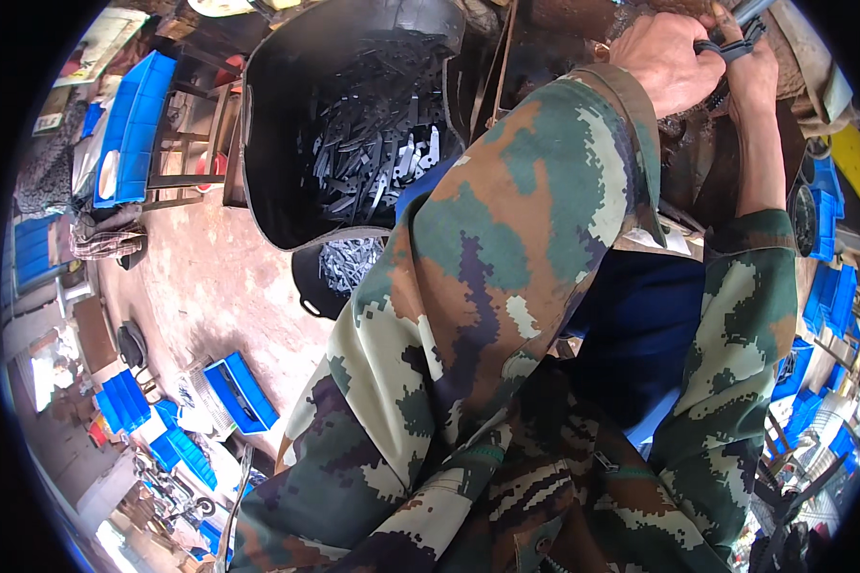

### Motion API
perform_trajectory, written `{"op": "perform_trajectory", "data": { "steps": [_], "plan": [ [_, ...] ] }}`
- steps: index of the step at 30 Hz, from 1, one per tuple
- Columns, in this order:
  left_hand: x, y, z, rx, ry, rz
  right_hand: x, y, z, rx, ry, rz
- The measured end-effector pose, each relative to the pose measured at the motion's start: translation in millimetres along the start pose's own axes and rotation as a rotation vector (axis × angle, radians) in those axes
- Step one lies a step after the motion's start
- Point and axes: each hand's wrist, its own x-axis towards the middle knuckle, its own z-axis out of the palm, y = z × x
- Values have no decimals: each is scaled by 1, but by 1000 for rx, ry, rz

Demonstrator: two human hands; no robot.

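At the upper right, my left hand (664, 62) is closed in a fist, its fingers curled against one end of a few dark flat metal pieces (733, 46). My right hand (753, 72) is just beside it, fingers bent round the same pieces; its fingertips are partly hidden. Both hands are over a brown, grimy work surface (569, 19). Left of my arms is a big black bin (277, 181) with many dark, blade-like metal pieces (382, 143) inside.
Below the big bin, a smaller black bucket (306, 286) holds shiny metal pieces. Blue plastic bins (241, 392) are on the floor at left, and more blue bins (831, 296) line the right side. A wooden stool-like frame (186, 158) is near the large bin.
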Motion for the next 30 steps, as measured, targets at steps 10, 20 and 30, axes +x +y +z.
{"op": "perform_trajectory", "data": {
  "steps": [10,20,30],
  "plan": [
    [-3,1,-2,-6,-9,2,3,2,-3,-92,4,-48],
    [-2,1,-1,-32,4,7,6,3,-4,-91,-10,-41],
    [-5,18,-17,-22,-13,3,11,12,-10,-114,-39,-109]
  ]
}}
